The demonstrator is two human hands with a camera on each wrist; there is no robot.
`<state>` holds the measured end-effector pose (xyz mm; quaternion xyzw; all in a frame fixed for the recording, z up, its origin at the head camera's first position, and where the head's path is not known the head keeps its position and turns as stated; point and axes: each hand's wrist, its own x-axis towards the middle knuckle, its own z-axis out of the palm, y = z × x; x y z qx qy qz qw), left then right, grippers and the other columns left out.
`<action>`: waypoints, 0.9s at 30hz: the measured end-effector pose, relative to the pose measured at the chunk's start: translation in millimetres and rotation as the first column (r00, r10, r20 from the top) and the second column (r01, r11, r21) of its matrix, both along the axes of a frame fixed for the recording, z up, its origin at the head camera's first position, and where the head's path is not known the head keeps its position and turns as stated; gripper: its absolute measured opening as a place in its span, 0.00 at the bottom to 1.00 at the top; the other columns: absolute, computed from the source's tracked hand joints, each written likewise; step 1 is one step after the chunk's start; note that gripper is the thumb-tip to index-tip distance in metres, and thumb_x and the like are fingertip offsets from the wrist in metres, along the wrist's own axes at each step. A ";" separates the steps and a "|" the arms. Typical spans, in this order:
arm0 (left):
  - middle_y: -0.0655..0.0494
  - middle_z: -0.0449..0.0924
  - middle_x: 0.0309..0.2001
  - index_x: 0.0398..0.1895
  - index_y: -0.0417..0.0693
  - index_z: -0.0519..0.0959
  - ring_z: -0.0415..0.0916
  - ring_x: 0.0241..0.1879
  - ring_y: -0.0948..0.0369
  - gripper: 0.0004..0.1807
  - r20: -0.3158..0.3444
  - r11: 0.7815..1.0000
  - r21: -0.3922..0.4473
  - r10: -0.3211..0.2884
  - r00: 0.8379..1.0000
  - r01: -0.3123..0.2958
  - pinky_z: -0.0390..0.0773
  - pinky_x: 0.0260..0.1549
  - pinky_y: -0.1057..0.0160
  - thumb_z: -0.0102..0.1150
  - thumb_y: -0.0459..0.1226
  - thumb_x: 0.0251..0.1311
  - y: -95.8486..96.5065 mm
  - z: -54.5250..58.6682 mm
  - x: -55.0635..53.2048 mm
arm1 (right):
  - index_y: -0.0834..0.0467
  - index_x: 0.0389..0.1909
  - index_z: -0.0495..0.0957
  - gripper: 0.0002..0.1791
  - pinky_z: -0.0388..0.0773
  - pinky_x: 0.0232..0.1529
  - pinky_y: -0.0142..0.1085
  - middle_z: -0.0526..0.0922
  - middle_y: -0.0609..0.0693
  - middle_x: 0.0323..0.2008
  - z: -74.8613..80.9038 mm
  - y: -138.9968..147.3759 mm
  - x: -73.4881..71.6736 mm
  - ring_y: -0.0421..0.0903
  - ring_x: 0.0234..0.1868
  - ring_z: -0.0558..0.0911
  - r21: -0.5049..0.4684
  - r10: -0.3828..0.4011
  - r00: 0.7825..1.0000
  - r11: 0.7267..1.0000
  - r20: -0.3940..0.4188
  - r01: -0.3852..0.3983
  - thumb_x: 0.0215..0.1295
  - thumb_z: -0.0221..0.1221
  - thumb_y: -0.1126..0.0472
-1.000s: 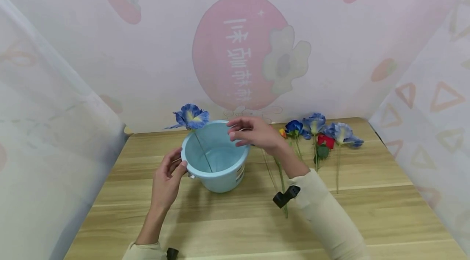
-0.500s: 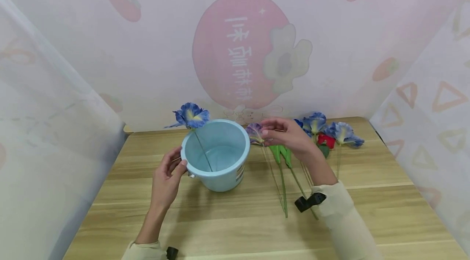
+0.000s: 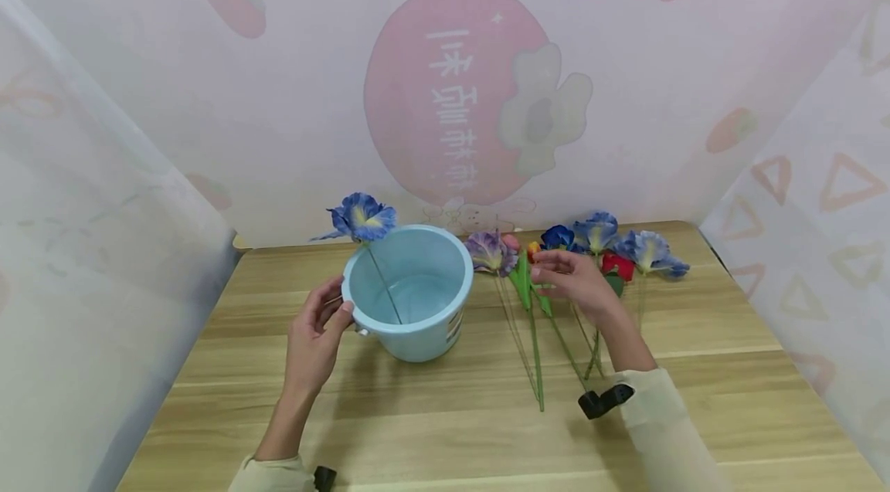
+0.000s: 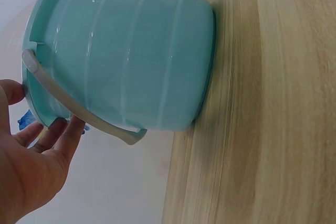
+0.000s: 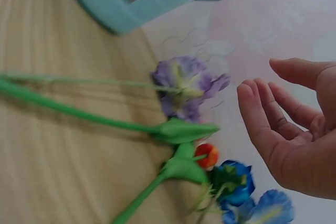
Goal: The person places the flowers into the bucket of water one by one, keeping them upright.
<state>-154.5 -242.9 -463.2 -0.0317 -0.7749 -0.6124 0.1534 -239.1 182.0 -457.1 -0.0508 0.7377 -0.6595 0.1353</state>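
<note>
A light blue bucket [image 3: 420, 345] stands on the wooden table. My left hand [image 3: 313, 341] grips its left rim with thumb and fingers; in the left wrist view the pale handle [image 4: 73, 104] hangs down the bucket's side. One artificial blue iris [image 3: 363, 220] leans inside, its bloom above the rim and its stem reaching the bottom. My right hand [image 3: 572, 281] hovers over the artificial flowers right of the bucket, fingers loosely bent and holding nothing. Nearest to it are an orange tulip [image 5: 207, 156], a purple iris [image 3: 490, 252] and a blue rose [image 3: 556, 235].
Farther right lie a red rose [image 3: 616, 267] and pale blue irises [image 3: 650, 251], blooms toward the back edge. Green stems [image 3: 535, 353] point toward the front of the table [image 3: 431, 430]. A printed cloth wall [image 3: 313, 106] rises behind and at both sides.
My right hand has moved from over the bucket's right rim to the right, above the flowers, uncovering the purple iris. My left hand, the bucket and the blue iris have stayed put.
</note>
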 end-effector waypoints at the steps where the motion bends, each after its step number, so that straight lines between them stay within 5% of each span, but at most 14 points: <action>1: 0.40 0.78 0.68 0.76 0.42 0.72 0.82 0.60 0.70 0.25 0.000 1.000 0.001 -0.001 1.000 0.001 0.86 0.52 0.74 0.60 0.35 0.79 -0.1 0.0 0.2 | 0.66 0.74 0.70 0.30 0.84 0.67 0.56 0.79 0.60 0.62 -4.4 0.1 -0.1 0.59 0.62 0.84 0.008 -0.005 1.000 1.000 0.003 0.005 0.78 0.64 0.59; 16: 0.40 0.78 0.68 0.76 0.40 0.72 0.82 0.60 0.71 0.26 0.008 1.000 0.008 -0.009 1.000 0.009 0.86 0.53 0.74 0.60 0.35 0.79 -0.2 0.5 1.1 | 0.66 0.75 0.71 0.30 0.91 0.54 0.46 0.79 0.70 0.65 -44.9 -9.1 -0.8 0.59 0.57 0.87 0.113 -0.080 0.997 0.991 0.019 0.077 0.77 0.65 0.61; 27: 0.39 0.77 0.69 0.76 0.40 0.71 0.81 0.61 0.70 0.26 -0.004 1.000 0.003 -0.012 1.000 0.012 0.86 0.53 0.74 0.60 0.35 0.79 -1.4 -0.7 0.5 | 0.65 0.72 0.76 0.29 0.93 0.46 0.42 0.84 0.68 0.63 -53.0 -17.2 -0.6 0.58 0.53 0.90 0.223 -0.154 0.988 0.963 0.005 0.149 0.73 0.68 0.63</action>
